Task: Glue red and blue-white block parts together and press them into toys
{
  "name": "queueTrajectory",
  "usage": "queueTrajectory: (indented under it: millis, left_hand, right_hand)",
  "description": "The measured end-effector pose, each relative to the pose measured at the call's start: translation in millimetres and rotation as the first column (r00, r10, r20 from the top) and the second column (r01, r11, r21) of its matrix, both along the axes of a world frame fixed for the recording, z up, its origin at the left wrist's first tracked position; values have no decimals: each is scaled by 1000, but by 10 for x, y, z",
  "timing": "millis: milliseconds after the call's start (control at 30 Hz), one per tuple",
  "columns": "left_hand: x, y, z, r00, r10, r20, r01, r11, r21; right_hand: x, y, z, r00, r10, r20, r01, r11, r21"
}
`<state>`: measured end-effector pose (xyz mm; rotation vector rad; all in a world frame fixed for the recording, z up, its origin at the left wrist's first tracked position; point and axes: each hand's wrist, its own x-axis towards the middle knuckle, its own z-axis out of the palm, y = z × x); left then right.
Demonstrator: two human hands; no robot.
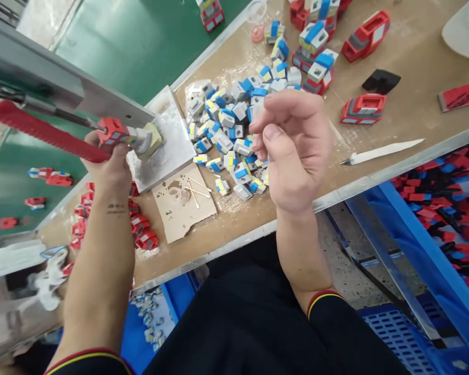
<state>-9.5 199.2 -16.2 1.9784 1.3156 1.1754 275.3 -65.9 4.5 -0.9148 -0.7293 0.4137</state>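
My left hand (113, 164) is closed around a red toy vehicle (112, 131), with a white-and-grey part at its right end. A metal rod (68, 113) meets the vehicle's left side, and a red ribbed strip or hose (42, 130) passes in front. Just right of the vehicle is a yellowish block (153, 140), partly behind the grey part. My right hand (299, 146) hovers over the right side of a pile of small white, blue and yellow toy parts (222, 138). Its fingers curl loosely, thumb apart, and nothing shows between them.
A white-dusted tray (175, 138) and cardboard with cotton swabs (187, 219) lie between my hands. Red vehicle bodies (363, 109), a white-handled pointed tool (386, 151) and a red block (463, 95) are at right. Blue bins (426, 245) stand below the table edge.
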Motion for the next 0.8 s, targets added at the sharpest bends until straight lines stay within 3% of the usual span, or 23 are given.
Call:
queueTrajectory:
  millis: [167,300,367,500,567,667,733,800]
  left_hand:
    - [-22,-80,57,999,31,-37,-30,999,32]
    - [-374,-370,275,968,108,-226,-99,994,53]
    - [-638,-582,385,910,115,-398,-119,993,15]
    - [-925,-908,430,744,-94,-662,26,993,-111]
    - [-899,-938,384,684,-156,-713,72,986,-147]
    - [-790,-870,319,648,-173,-742,67,983,-171]
    - [-745,-832,306,677,-170,-716,77,984,-161]
    - [-733,-857,323,779,-141,-611,90,989,-114]
  right_hand:
    - [32,-39,-17,999,28,-42,-29,999,-27]
    - [6,-108,-162,997,64,35,-60,993,-106]
    - [0,-134,-194,995,34,97,-22,992,-125]
    - [31,-77,-47,925,77,371,12,972,-233]
    - [62,-2,106,816,167,553,-14,963,-270]
    - [121,94,322,537,327,778,-74,937,-342]
    - [137,115,402,332,419,845,-84,906,-415]
    - [98,117,415,164,501,850,-90,866,-492]
